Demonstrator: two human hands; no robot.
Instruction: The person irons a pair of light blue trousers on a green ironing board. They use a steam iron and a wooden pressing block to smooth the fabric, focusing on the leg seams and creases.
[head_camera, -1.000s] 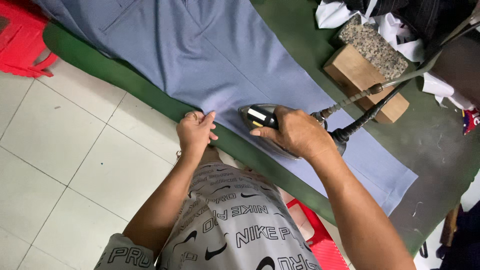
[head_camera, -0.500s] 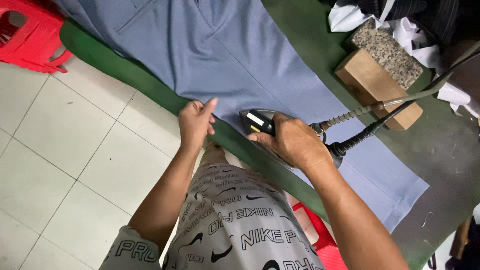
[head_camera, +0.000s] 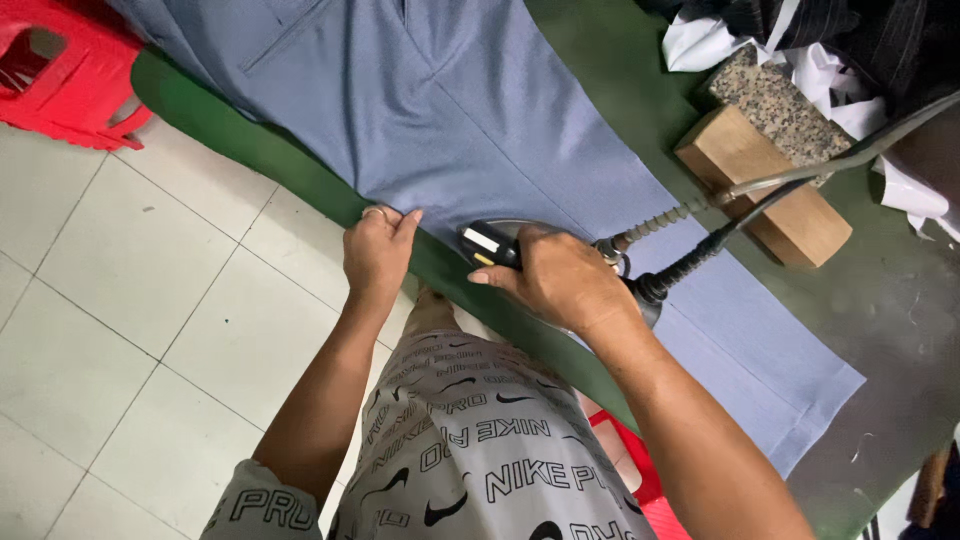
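Note:
Blue-grey trousers (head_camera: 470, 130) lie flat on a green padded ironing table (head_camera: 250, 150). My right hand (head_camera: 560, 280) grips the handle of a steam iron (head_camera: 495, 243) that rests on the cloth near the table's front edge; a hose and a cable (head_camera: 700, 250) run from the iron's back to the right. My left hand (head_camera: 375, 250) lies just left of the iron, its fingers pressing the trouser edge flat against the table's rim.
A wooden block (head_camera: 765, 190) and a speckled stone block (head_camera: 775, 105) sit on the table at the right, with white and dark cloths (head_camera: 730, 40) behind them. A red plastic stool (head_camera: 60, 80) stands on the tiled floor at the upper left.
The iron and my right hand stay at about the same place on the cloth. My left hand stays at the trouser edge beside them. The view has shifted a little.

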